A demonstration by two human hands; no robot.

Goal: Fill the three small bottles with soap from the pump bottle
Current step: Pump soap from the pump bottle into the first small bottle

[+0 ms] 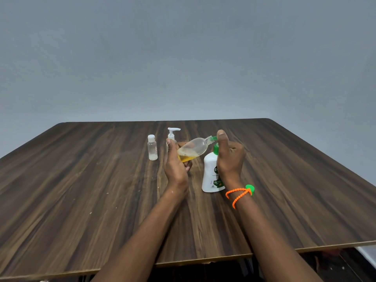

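I count three small bottles and one pump bottle of soap on my dark wooden table [81, 180]. The flip-cap bottle [152, 148] stands upright at the far left, clear, white cap on. Just to its right stands a small bottle with a white pump top [172, 135], partly hidden behind my left thumb. The third — the tilted clear bottle [193, 148] — is off the table in my left hand [175, 165], lying almost on its side with its neck pointing up and to the right, and a shallow pool of amber soap has settled in its lower end by my palm. The white pump bottle [211, 176], with its green pump head, stands upright near the table's middle, just in front of my right hand [230, 157].

My left hand is turned edge-on, thumb up, fingers curled round the base of the tilted bottle from behind. My right hand is raised beside the pump, thumb straight up, with the thumb tip on the green spout where it meets the tilted bottle's mouth — the other fingers curl away from me, and I cannot tell just how they sit on the pump head. Both forearms reach in from the near edge, and two orange beaded bands [240, 195] with a green piece circle my right wrist.
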